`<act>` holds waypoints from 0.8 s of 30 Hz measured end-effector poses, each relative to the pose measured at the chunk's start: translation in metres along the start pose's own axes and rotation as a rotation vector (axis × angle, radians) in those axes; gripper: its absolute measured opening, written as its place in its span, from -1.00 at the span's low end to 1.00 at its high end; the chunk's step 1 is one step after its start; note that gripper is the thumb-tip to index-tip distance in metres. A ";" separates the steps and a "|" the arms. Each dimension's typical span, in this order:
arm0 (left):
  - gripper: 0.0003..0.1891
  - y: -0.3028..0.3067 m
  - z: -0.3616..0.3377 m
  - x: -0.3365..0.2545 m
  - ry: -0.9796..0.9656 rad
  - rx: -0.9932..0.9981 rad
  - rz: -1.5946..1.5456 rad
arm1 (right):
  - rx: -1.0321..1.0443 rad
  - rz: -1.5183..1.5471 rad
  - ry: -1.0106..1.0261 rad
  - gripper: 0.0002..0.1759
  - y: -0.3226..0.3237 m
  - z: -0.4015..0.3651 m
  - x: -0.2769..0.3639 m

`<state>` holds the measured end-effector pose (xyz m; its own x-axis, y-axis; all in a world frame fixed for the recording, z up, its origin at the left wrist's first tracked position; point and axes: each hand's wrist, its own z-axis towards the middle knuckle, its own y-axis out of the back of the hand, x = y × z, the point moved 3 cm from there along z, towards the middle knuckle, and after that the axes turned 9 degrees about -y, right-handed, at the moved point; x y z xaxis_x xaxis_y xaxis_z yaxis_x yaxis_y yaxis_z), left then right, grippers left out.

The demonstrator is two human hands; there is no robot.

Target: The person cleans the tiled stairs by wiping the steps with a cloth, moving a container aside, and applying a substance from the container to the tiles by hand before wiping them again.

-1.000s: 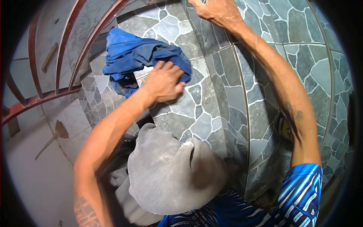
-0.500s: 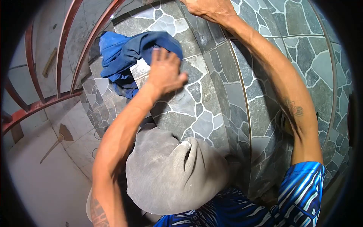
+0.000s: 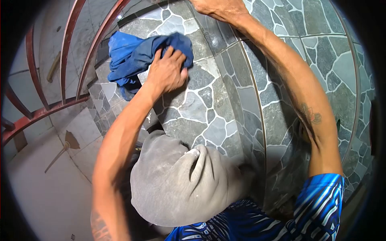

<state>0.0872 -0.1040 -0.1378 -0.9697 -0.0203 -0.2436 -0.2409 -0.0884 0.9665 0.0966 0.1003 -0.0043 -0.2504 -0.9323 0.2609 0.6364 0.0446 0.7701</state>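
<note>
My left hand (image 3: 168, 72) presses down on a crumpled blue cloth (image 3: 138, 54), fingers curled into its right end. Under the cloth lies a step (image 3: 193, 106) faced with grey stone-pattern tiles and white joint lines. Toward the left, the rest of the cloth bunches up and hangs over the step's edge. My right hand (image 3: 221, 8) rests at the top of the view, by the higher tiled step (image 3: 297, 72). Its fingers are cut off by the frame's edge.
Curved red metal railing bars (image 3: 66, 52) stand at the left, beyond the step's edge. Lower on the left, a pale floor (image 3: 48, 172) holds a brown fan-shaped piece with a thin stick (image 3: 71, 140). A grey-clothed knee (image 3: 185, 180) fills the lower middle.
My left hand has shifted slightly left and its fingers have closed from spread to curled on the blue cloth. My right hand stays nearly in place.
</note>
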 end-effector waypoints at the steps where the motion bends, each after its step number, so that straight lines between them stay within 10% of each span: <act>1: -0.54 -0.001 0.010 -0.004 0.044 -0.067 0.025 | 0.011 0.003 -0.007 -0.34 -0.001 -0.002 0.000; 13: -0.57 0.007 -0.007 -0.021 -0.233 0.242 0.117 | -0.084 -0.096 0.093 -0.32 -0.006 0.000 0.001; 19: -0.56 0.005 0.019 -0.003 0.071 0.074 0.198 | -0.023 -0.055 0.032 -0.37 -0.004 0.000 -0.002; 21: -0.50 0.010 0.012 -0.017 -0.143 0.346 0.123 | -0.003 -0.057 0.024 -0.37 -0.004 0.000 -0.004; 24: -0.54 -0.007 -0.006 0.022 -0.076 0.028 0.033 | -0.039 -0.044 0.029 -0.37 -0.008 0.000 -0.001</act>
<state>0.0682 -0.1097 -0.1506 -0.9772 0.0532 -0.2056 -0.2087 -0.0613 0.9761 0.0917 0.1013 -0.0112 -0.2575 -0.9432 0.2100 0.6536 -0.0099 0.7568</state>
